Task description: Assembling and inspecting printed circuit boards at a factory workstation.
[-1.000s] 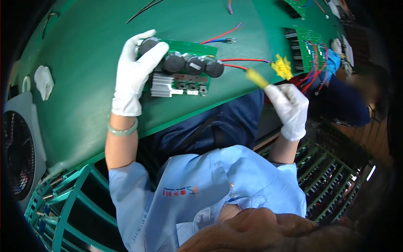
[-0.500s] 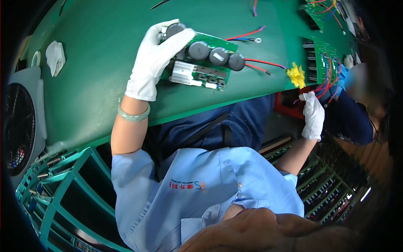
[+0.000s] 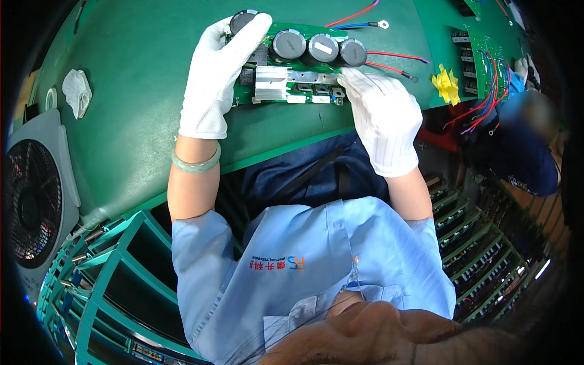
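Note:
A green circuit board [image 3: 246, 97] is held up over the bench's front part. Along it stand several black round capacitors [image 3: 289, 45], one with a small white label [image 3: 323, 48] on top, and a silver finned heat sink [image 3: 271, 83]. My left hand [image 3: 213, 76], in a white glove, grips the board's left end, thumb against the end capacitor. At the board's right end my gloved right hand [image 3: 384, 115] has its fingers pinched together, tips by the metal strip below the capacitors. What those fingertips hold, if anything, is hidden. Red wires [image 3: 395, 55] with lugs stick out from the board.
On the green bench [image 3: 140, 121] lie a crumpled white glove [image 3: 77, 93] at left and yellow tape strips [image 3: 446, 85] at right. Another wired circuit board [image 3: 486, 45] is farther right, near a co-worker [image 3: 523, 149]. A fan [image 3: 36, 188] stands left; board racks [image 3: 480, 249] stand below right.
My right hand has come from the far right, where it held a small white piece, to the board's right end. The left hand has raised and levelled the board slightly.

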`<state>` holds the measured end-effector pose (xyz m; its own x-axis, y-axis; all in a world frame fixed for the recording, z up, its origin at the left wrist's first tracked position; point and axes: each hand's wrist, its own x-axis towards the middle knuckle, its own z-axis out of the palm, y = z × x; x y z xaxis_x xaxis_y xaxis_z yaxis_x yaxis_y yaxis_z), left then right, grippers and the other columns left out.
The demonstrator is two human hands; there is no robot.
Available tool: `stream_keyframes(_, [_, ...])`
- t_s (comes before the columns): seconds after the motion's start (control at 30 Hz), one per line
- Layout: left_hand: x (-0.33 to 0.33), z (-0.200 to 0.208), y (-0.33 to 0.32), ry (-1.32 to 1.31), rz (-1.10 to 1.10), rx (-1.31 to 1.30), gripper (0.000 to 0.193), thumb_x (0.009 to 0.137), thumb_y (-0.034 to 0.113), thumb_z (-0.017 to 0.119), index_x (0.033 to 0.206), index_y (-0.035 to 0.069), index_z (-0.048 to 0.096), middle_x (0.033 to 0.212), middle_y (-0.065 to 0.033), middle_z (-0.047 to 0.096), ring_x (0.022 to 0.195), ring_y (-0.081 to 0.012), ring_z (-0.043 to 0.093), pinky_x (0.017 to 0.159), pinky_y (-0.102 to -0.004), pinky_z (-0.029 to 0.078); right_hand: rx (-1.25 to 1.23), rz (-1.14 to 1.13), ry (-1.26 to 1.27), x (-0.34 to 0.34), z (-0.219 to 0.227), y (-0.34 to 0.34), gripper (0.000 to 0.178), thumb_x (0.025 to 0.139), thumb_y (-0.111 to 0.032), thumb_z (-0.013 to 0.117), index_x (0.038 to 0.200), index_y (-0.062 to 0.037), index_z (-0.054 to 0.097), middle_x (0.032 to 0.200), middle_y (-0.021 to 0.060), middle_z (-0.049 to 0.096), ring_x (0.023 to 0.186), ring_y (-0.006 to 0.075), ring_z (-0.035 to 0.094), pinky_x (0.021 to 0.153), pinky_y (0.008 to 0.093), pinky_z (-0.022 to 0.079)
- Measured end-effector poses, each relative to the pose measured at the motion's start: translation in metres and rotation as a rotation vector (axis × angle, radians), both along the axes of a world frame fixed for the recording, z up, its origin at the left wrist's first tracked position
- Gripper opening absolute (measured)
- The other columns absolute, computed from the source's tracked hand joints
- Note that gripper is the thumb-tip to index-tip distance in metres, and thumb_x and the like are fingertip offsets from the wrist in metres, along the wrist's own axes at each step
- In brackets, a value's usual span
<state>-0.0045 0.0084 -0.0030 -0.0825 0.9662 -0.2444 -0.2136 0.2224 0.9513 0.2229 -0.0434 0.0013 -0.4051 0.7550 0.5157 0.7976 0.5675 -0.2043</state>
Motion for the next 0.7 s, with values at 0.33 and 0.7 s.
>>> stream_keyframes(0.33, [-0.001,-0.002,0.0,0.047,0.04,-0.039,0.064,0.075,0.033,0.081,0.115,-0.009,0.052,0.096,-0.0085,0.061,0.084,-0.011,0.06,0.076,-0.0229,0.049,-0.008,-0.077,-0.124,-0.005,0.001,-0.001,0.027,0.072,-0.009,0.064,0.1,-0.0086,0.065,0.077,0.003,0.057,0.069,0.019,0.058,0.055,0.0305,0.045])
stream_keyframes(0.7, [0.0,0.002,0.001,0.041,0.033,-0.029,0.055,0.079,0.028,0.078,0.113,-0.007,0.053,0.092,-0.006,0.061,0.081,-0.0102,0.059,0.074,-0.0224,0.049,0.098,0.108,-0.023,0.012,-0.015,0.018,0.025,0.07,-0.01,0.064,0.095,-0.0081,0.064,0.078,0.0034,0.06,0.07,0.0189,0.059,0.057,0.0306,0.048])
